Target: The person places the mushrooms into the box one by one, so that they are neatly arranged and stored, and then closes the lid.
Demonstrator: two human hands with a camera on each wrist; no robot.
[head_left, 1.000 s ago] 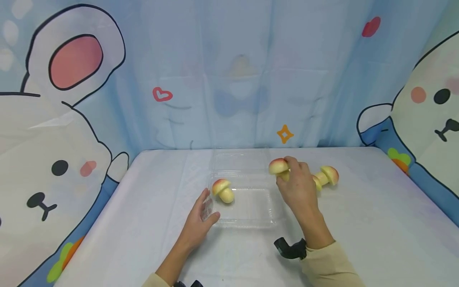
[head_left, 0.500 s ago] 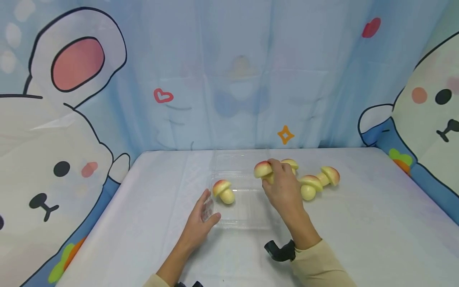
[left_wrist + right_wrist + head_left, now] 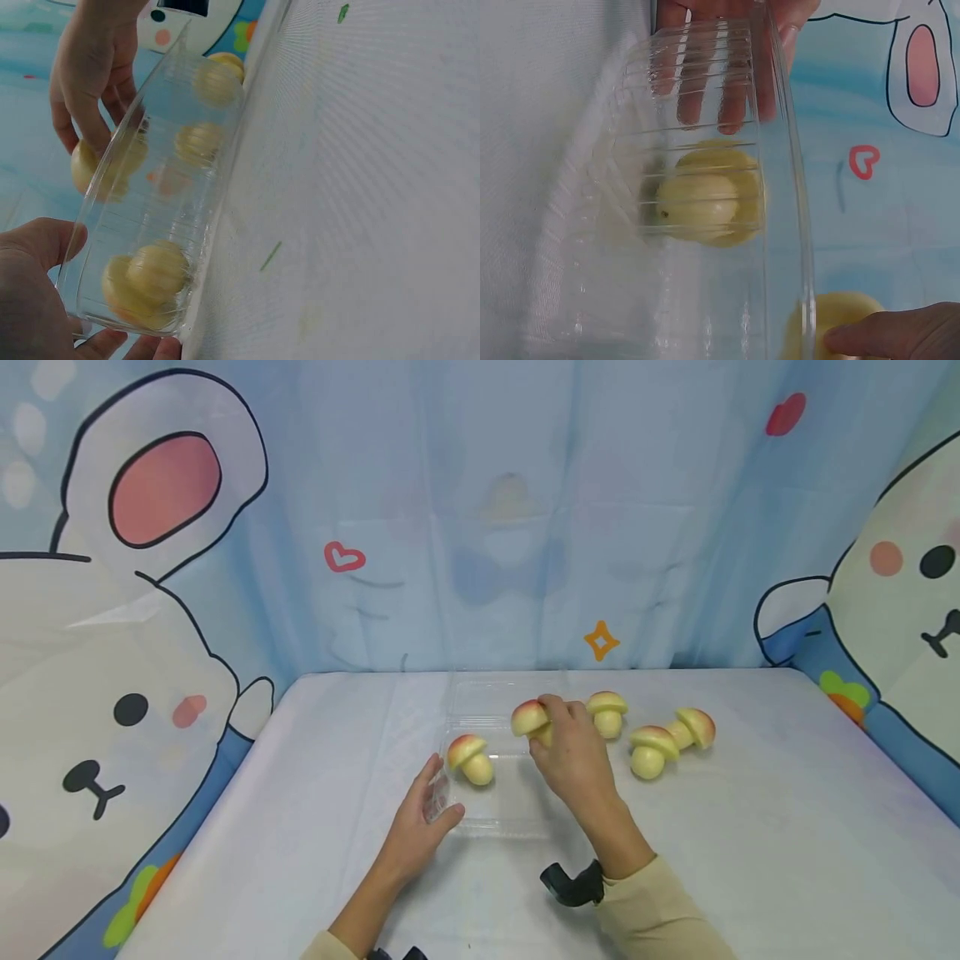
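Observation:
In the head view my right hand [image 3: 573, 752] pinches a toy mushroom [image 3: 530, 718] with a red-yellow cap, above the clear plastic container [image 3: 517, 822]. Inside the container, at its left end, another toy mushroom [image 3: 477, 767] lies tilted. My left hand [image 3: 416, 822] rests against the container's left end, thumb apart from the fingers. The right wrist view shows the left hand's fingers [image 3: 731, 105] straight behind the clear wall. In the left wrist view the left thumb is by the rim, and the held mushroom [image 3: 86, 169] is partly behind the wall.
Right of the container, several more toy mushrooms lie on the white cloth: one upright mushroom [image 3: 608, 714] near the right hand, one mushroom [image 3: 651, 752] in front, and one mushroom [image 3: 696, 728] on its side. The container's clear lid [image 3: 506, 693] stretches toward the printed curtain [image 3: 495, 568].
My right hand has carried its mushroom leftward from beside the other mushrooms to over the container. The mushrooms behind it have come into view. The left hand has stayed in place.

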